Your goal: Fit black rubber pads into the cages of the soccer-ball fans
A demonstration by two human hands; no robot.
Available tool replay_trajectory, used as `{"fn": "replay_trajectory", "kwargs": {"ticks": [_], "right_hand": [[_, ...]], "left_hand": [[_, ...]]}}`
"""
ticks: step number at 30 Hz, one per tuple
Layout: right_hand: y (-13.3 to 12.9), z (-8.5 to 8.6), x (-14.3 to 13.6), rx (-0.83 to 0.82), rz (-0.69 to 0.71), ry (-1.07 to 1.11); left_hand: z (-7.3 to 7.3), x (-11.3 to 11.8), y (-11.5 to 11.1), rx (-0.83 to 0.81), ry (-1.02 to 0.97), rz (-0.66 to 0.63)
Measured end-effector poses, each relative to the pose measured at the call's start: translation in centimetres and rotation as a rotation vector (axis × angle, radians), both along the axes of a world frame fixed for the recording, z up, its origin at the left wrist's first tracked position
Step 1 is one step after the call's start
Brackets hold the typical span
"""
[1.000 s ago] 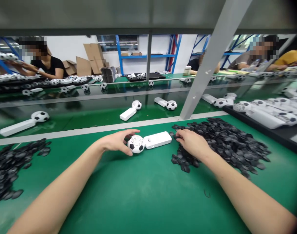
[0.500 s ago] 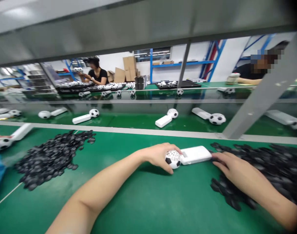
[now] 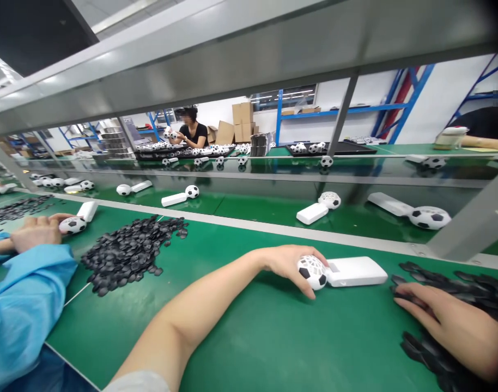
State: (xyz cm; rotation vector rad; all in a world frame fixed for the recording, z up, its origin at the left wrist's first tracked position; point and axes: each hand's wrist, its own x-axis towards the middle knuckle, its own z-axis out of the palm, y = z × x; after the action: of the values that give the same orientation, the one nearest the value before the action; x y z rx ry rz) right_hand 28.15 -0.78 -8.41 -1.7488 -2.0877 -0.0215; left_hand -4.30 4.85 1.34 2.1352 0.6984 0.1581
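Observation:
My left hand [image 3: 287, 264] curls around a ball-shaped end [image 3: 313, 273] with black and white soccer panels and open cut-outs on top. Joined to that ball is a flat white plastic handle [image 3: 357, 271], which points right along the green table. Past the handle's tip, my right hand [image 3: 449, 321] rests at the near edge of a pile of thin black pieces [image 3: 432, 359]. Its thumb and fingertips pinch together on a small black piece [image 3: 397, 280], partly hidden by the fingers.
Behind a metal strip [image 3: 249, 228], more soccer-ball items [image 3: 329, 200] lie on a green belt. A second black pile [image 3: 130, 253] is to the left, beside a co-worker's blue sleeve [image 3: 32, 288]. A metal post [image 3: 473, 218] stands at right, under an overhead beam [image 3: 192, 71].
The view has swung left, so everything sits farther right, and the co-worker's sleeve shows more. My left hand keeps its hold on the ball. My right hand has drawn slightly away from the handle.

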Motion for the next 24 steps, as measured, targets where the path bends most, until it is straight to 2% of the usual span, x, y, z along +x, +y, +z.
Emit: {"fn": "replay_trajectory", "kwargs": {"ticks": [2, 5, 9, 11, 17, 24], "right_hand": [[-0.1, 0.4, -0.4, -0.044, 0.019, -0.022], [-0.7, 1.9, -1.6, -0.086, 0.014, -0.044], [-1.7, 4.2, -3.4, -0.102, 0.0, -0.07], [-2.1, 5.0, -4.1, -0.122, 0.0, -0.083], [-2.9, 6.4, -5.1, -0.161, -0.005, -0.105], [-3.5, 6.7, -5.9, -0.139, 0.02, -0.093]], "left_hand": [[0.0, 0.1, -0.2, 0.006, 0.015, 0.012], [0.3, 0.4, -0.8, 0.062, 0.054, 0.008], [0.7, 0.9, -1.9, -0.024, 0.065, -0.23], [0.7, 1.3, -2.5, -0.068, 0.029, -0.274], [0.1, 2.4, -4.1, 0.085, 0.058, -0.178], [0.1, 2.1, -3.8, -0.002, 0.066, -0.144]]}}
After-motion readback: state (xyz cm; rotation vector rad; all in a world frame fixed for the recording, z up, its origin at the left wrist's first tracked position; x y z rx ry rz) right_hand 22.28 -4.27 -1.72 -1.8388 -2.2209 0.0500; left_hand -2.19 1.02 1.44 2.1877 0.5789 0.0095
